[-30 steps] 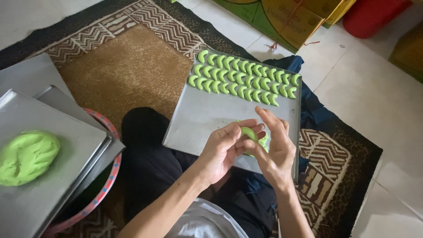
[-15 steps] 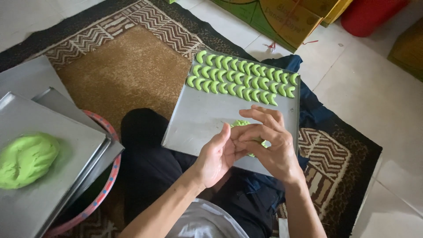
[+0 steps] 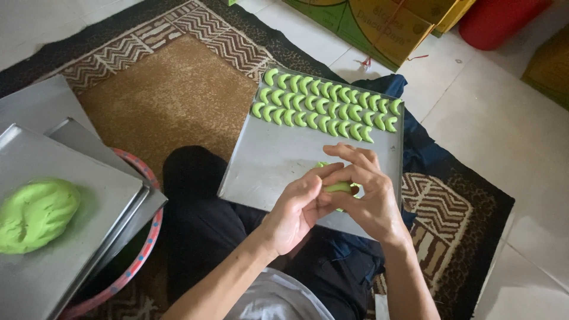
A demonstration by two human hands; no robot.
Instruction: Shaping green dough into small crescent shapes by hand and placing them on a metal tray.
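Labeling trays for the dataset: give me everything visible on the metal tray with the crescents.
The metal tray is a flat, square, dull silver sheet with a low raised rim. It rests tilted across the person's lap over dark cloth, above a patterned rug. Two neat rows of small green dough crescents line its far edge; the rest is mostly bare. The left hand and right hand work a green dough piece over its near edge, hiding part of it.

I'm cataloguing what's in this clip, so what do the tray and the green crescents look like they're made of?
Baking tray: probably aluminium or steel, going by its dull grey brushed sheen and thin folded rim. Green crescents: seemingly soft raw dough, matte and smooth, matching the piece between both hands.
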